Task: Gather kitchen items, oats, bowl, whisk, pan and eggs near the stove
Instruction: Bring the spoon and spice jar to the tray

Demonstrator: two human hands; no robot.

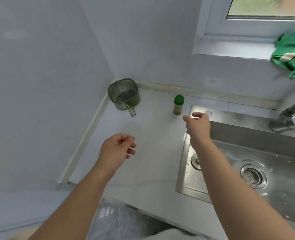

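Fingers [197, 115] of the right hand [198, 127] curl loosely, grasping nothing, just beside the small clear jar with a green cap [178, 105]. The jar stands upright on the white countertop [153, 135], holding tan contents. This looks like a fetching step, and the next move calls for closing round the jar. The left hand [117, 148] hangs loose and empty.

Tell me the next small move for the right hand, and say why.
Probably ease the right hand a little forward and left and close it round the green-capped bottle. The hand hovers just short of it with loosely curled fingers holding nothing, and the bottle stands upright and unobstructed on the counter.
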